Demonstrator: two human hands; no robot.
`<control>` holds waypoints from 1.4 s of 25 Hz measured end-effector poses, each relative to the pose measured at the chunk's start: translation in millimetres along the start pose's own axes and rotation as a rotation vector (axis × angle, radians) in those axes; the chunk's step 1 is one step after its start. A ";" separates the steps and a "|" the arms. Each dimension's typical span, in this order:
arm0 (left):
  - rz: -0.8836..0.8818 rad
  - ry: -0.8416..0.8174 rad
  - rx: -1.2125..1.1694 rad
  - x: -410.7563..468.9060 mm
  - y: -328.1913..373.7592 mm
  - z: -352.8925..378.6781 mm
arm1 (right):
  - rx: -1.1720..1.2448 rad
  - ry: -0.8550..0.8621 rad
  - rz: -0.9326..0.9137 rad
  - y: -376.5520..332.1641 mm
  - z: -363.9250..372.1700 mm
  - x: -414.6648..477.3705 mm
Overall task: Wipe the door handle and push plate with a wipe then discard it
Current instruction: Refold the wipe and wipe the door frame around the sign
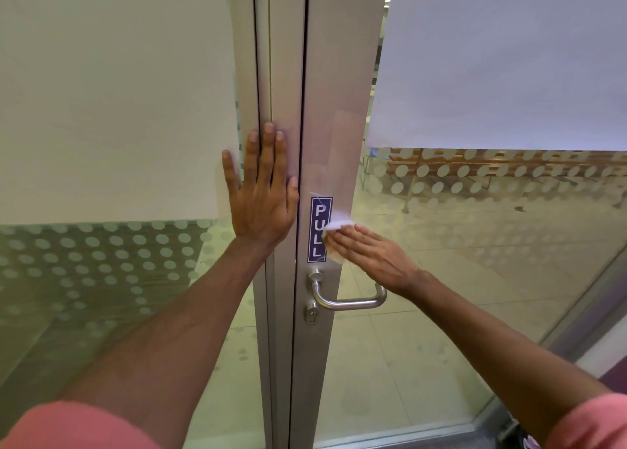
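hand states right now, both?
Left hand: open, flat on the frame.
Right hand: open, flat, pressing the wipe on the door.

Blue rectangular PULL sticker [319,229] sat vertical on the silver aluminium door frame [288,75]. Round metal keyhole cylinder [312,314] lay below it. Frosted dotted glass panels [101,262] flanked both sides; pale tiled floor [390,346] showed beyond.

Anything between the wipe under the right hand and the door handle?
Nothing visible. The right hand presses the wipe on the stile beside the PULL sticker, just above the door handle; only bare metal lies between. The left hand lies flat on the neighbouring frame, off that path.
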State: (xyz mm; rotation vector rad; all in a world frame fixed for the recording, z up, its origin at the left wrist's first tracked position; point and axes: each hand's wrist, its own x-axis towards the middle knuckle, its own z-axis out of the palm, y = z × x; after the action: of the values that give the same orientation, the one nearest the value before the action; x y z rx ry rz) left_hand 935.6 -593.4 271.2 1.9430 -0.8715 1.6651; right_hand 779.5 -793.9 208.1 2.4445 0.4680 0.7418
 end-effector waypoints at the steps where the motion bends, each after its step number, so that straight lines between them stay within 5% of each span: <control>1: -0.001 -0.001 -0.003 0.3 0.2 -0.3 | 0.005 -0.081 -0.061 -2.7 0.4 -9.4; 4: -0.003 0.001 0.000 1.5 1.2 -0.2 | -0.013 -0.177 -0.071 -4.7 -5.0 -24.9; 9: -0.004 0.000 0.013 0.5 0.0 1.2 | 0.006 0.038 0.092 4.3 -10.2 4.9; 15: -0.009 -0.010 0.013 1.3 1.7 -1.4 | 0.008 -0.199 -0.124 -18.3 -5.7 -16.3; 25: -0.002 -0.009 0.028 1.0 2.0 -3.0 | 0.051 0.316 0.293 6.5 -41.4 63.5; 31: -0.013 -0.001 0.027 1.3 1.2 -2.1 | 0.084 0.132 0.147 -38.3 -10.9 31.9; 35: 0.003 0.004 0.029 0.9 1.1 -2.7 | 0.134 0.297 0.418 -42.4 -9.0 32.4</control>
State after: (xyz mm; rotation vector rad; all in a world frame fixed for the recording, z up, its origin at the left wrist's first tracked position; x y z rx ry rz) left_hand 933.0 -592.5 272.5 1.9584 -0.8534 1.6913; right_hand 792.7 -741.6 202.9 2.5994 0.1112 1.2953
